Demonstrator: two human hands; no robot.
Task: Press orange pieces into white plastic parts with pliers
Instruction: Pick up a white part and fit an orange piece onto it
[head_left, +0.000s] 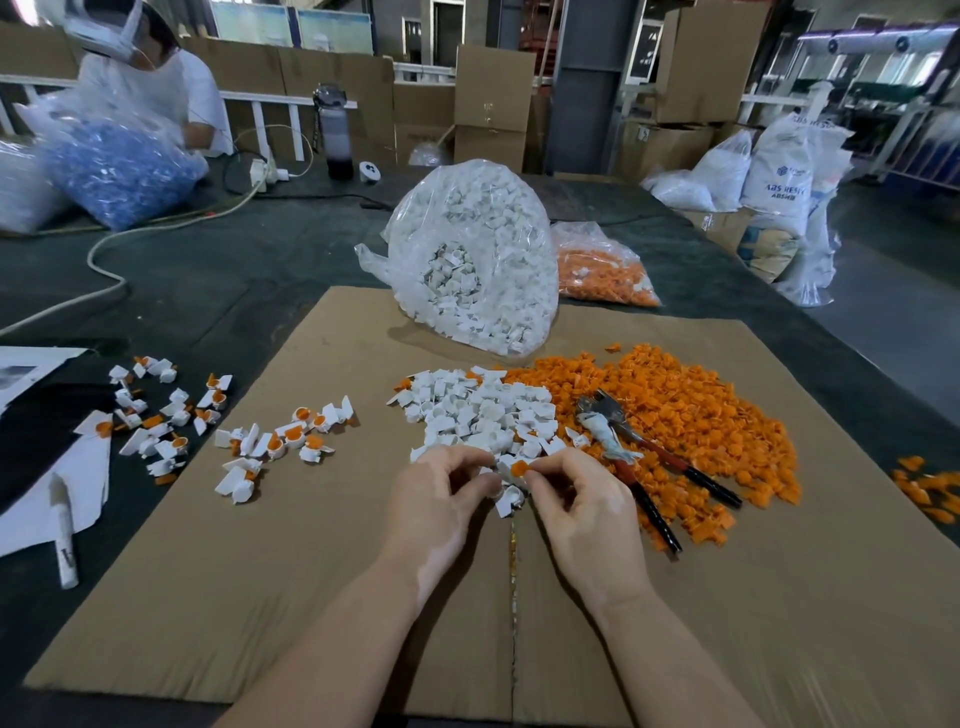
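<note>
My left hand (441, 486) pinches a white part (506, 470) and my right hand (574, 491) holds an orange piece (518, 469) at its mouth, fingertips closed narrow on it. More loose white parts (480, 413) lie just beyond my fingers; the orange heap (691, 421) spreads beyond and to the right of my right hand. The pliers (631, 452) lie untouched just right of that hand, on the heap's edge. Finished pieces (283, 444) sit well off beyond my left hand, on the cardboard (260, 597). I judge the risk is a crooked seat: if the piece sits tilted, the pliers may jam or crack it. Letting go to reach for them could also drop the pair.
</note>
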